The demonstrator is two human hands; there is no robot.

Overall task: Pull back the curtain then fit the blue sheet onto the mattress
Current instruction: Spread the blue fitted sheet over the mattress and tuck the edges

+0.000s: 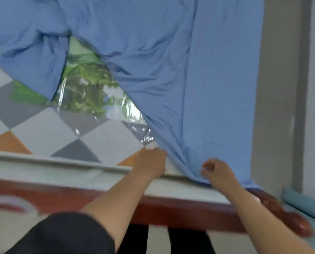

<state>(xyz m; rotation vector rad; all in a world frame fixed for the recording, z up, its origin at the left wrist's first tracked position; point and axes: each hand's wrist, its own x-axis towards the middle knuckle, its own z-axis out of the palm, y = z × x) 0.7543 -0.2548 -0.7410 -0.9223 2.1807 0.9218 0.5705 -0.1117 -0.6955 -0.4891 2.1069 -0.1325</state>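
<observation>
On one mattress (pixel 42 129), one blue sheet (pixel 189 70), left hand (pixel 153 160) and right hand (pixel 217 171) both gripping its near hem

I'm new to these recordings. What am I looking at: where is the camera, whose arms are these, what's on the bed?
No machine here: one camera worn on a person's head looks down at their own bare arms. A mattress with a diamond pattern, under clear plastic, lies on a red-brown wooden bed frame. A blue sheet covers much of it. The right hand grips the sheet's near edge; the left hand is at that edge too, but blur hides whether it holds.
</observation>
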